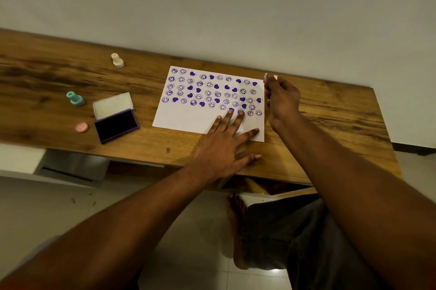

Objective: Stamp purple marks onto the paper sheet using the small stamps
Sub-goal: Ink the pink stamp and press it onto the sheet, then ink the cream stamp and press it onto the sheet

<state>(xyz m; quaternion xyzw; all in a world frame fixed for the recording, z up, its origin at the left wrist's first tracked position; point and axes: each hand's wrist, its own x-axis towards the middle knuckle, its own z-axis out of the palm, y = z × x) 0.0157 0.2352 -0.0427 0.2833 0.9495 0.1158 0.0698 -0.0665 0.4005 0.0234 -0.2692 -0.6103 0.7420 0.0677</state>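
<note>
As the person sits with a bare foot (236, 226) on the tiled floor (200, 254), the left hand (219, 145) lies flat on the near right part of the paper sheet (186, 119). Its fingers (227, 119) are straight and spread apart, and the thumb rests on the bench (330, 110). The sheet lies on the bench, with rows of purple hearts and smiley faces filling its far part. Just beside its right edge, the right hand (283, 98) is raised, its fingers curled together and pinching a small pink stamp (266, 76) that is mostly hidden. To the left, apart from the sheet, sits an open purple ink pad (116, 124), with a pink cap (81, 127) just beside it. Farther back stand a teal stamp (75, 98) and a cream stamp (117, 60), both upright, before a pale wall (212, 6).
</note>
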